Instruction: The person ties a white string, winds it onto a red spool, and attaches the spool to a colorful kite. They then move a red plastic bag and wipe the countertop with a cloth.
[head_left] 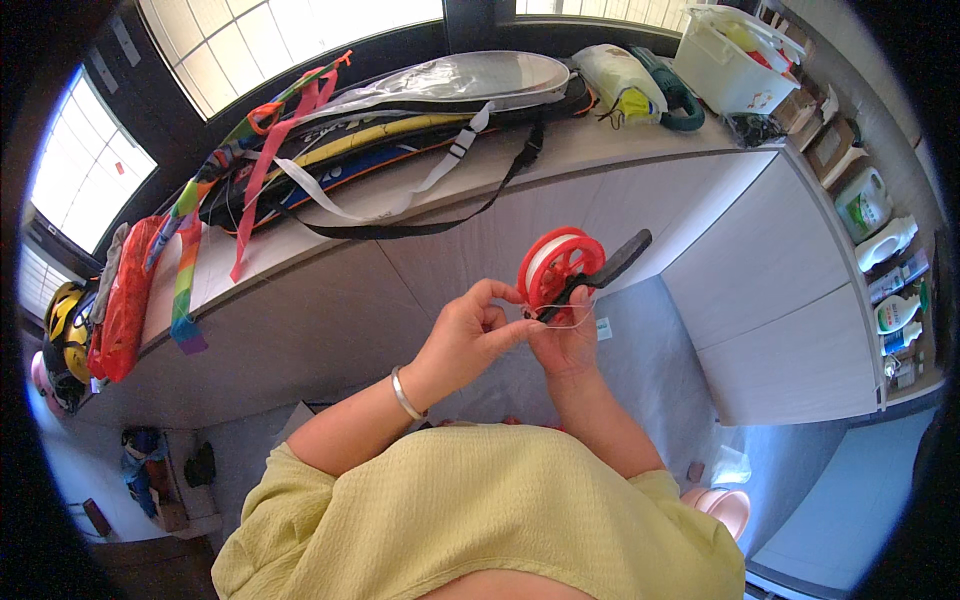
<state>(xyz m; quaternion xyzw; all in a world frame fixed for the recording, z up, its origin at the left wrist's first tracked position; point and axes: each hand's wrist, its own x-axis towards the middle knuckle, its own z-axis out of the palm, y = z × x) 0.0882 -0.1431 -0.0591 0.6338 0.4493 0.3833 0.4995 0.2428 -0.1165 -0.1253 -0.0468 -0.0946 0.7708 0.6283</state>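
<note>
The right hand (568,345) is wrapped around the bottom of a red kite string reel (553,266), squeezing it so the wheel stays up in front of the person's chest where they can see it. A black handle (618,258) sticks out from the reel, up and to the right. The left hand (465,335) sits right beside it, finger and thumb pinched together at the reel's lower edge, likely on the thin line, though the line is too fine to see. A silver bangle (404,393) is on that wrist. Behind, on a long ledge (330,235), lie folded kites with a pink ribbon tail (270,160).
</note>
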